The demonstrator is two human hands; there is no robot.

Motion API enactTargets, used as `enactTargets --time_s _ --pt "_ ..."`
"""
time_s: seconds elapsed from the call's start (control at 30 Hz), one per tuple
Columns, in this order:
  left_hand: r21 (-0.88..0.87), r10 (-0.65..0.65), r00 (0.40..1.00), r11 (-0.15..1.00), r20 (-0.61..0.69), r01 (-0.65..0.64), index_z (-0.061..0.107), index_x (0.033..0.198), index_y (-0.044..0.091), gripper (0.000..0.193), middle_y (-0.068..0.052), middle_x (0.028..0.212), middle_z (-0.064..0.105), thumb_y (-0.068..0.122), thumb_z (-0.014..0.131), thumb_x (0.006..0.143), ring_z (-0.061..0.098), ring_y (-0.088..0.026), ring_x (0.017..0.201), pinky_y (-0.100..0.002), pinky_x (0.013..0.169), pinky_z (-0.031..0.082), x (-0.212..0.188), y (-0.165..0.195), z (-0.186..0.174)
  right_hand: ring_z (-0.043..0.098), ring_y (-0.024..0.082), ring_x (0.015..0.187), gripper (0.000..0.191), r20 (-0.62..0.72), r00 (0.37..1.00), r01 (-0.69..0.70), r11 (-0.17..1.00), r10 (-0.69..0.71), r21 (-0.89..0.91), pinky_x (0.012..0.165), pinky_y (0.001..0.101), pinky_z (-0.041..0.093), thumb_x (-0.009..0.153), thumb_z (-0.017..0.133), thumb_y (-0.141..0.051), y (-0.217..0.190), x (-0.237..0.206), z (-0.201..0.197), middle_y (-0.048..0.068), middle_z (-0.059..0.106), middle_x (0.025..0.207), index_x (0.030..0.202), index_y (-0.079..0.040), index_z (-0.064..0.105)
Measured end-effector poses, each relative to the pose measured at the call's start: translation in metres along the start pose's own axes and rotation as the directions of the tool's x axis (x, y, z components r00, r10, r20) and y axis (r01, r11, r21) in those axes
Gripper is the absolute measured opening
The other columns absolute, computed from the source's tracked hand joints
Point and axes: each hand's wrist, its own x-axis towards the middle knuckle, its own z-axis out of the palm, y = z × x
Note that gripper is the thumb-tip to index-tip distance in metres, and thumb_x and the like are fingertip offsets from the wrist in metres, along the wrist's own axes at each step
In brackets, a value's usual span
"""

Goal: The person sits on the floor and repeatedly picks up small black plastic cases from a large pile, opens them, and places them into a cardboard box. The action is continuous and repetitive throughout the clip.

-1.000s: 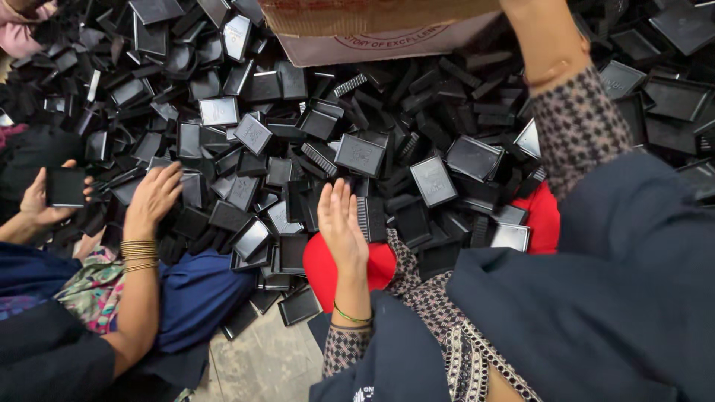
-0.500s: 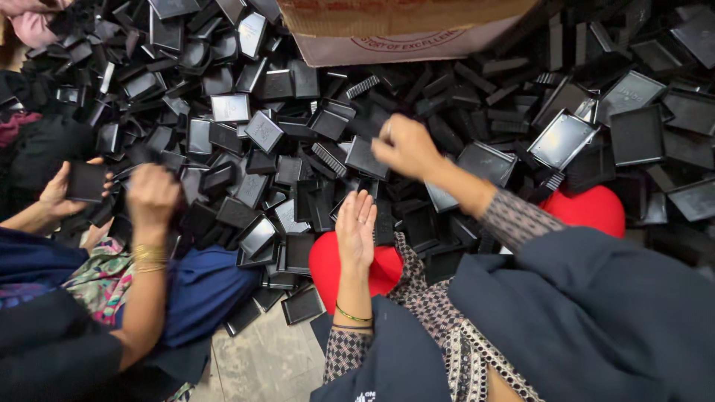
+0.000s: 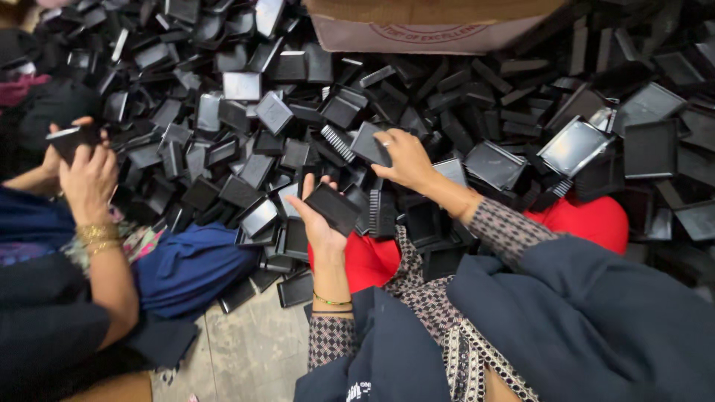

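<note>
My left hand (image 3: pixel 316 223) is palm up over my lap and holds a black rectangular plastic piece (image 3: pixel 333 208). My right hand (image 3: pixel 406 158) reaches into the heap and grips another black plastic piece (image 3: pixel 369 143) by its edge. A large heap of similar black plastic trays and lids (image 3: pixel 298 104) covers the floor in front of me. Both my sleeves are patterned, and dark blue cloth lies over my lap.
A cardboard box (image 3: pixel 424 26) stands at the top of the heap. At the left another person's hands (image 3: pixel 86 171), with gold bangles, hold a black piece (image 3: pixel 71 138). Red cloth (image 3: pixel 596 219) shows at my knees. Bare tiled floor (image 3: pixel 246 350) lies below.
My right hand has come down from the box at the top to the heap and taken a black piece. My left hand now holds a black piece; before it lay open.
</note>
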Motion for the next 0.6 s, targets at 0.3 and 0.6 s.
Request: enactTargets --time_s 0.3,0.6 --pt "0.208 -0.083 0.996 0.974 -0.022 0.086 0.038 0.156 0.009 0.076 -0.01 0.133 0.063 0.062 0.036 0.101 0.063 -0.02 0.114 -0.034 0.098 0.053 -0.003 -0.053 0.038 0.064 0.017 0.122 0.048 0.385 0.881 -0.473 0.466 0.276 0.748 0.106 0.0324 0.052 0.091 0.076 -0.009 -0.043 -0.06 -0.015 0.013 0.067 0.133 0.135 0.004 0.064" --pt "0.103 -0.104 0.947 0.985 -0.303 0.141 0.061 0.096 0.006 0.069 -0.009 0.091 0.069 0.067 0.031 0.102 0.065 -0.019 0.081 -0.031 0.078 0.055 -0.004 -0.064 0.054 0.059 0.041 0.125 0.072 0.226 0.973 -0.038 0.943 -0.04 0.33 0.103 0.0428 0.048 0.078 0.086 -0.019 -0.062 -0.083 -0.044 0.032 0.057 0.138 0.139 0.007 0.057"
